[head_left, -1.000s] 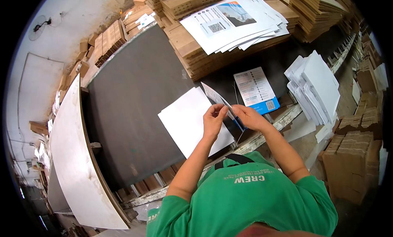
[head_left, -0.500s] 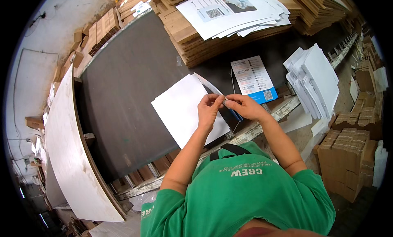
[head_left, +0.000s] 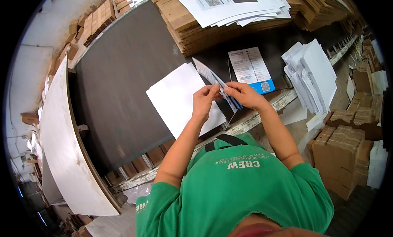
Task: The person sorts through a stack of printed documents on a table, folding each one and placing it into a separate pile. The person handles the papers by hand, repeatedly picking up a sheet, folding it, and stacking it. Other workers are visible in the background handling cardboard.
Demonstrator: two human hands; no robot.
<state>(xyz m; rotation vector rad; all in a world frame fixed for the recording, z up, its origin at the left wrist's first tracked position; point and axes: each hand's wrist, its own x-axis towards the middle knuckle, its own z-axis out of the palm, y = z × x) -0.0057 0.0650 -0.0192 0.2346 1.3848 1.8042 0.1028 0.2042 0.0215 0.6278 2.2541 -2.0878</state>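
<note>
My left hand [head_left: 204, 100] and my right hand [head_left: 247, 96] meet over the near edge of the dark table, fingers pinched on a printed sheet [head_left: 208, 74] with a blue end. The sheet stands on edge and curves away from me. What the fingertips do between them is partly hidden. Under and beside my left hand lies a small stack of blank white sheets [head_left: 172, 98], slightly fanned. Just past my right hand, a similar printed sheet [head_left: 247, 65] with a blue band lies flat. A thin pale strand [head_left: 229, 70] runs beside it; its kind is unclear.
Flat cardboard stacks [head_left: 184, 32] rise at the far side, topped with loose printed sheets [head_left: 245, 12]. A leaning pile of white sheets [head_left: 313, 77] stands at the right edge. Bundled cardboard [head_left: 337, 155] sits lower right. A curved pale board [head_left: 61, 147] stands at left.
The printed sheet between my hands has swung more upright, and its printed face shows more. My hands have shifted slightly up and left in the picture, along with the whole view.
</note>
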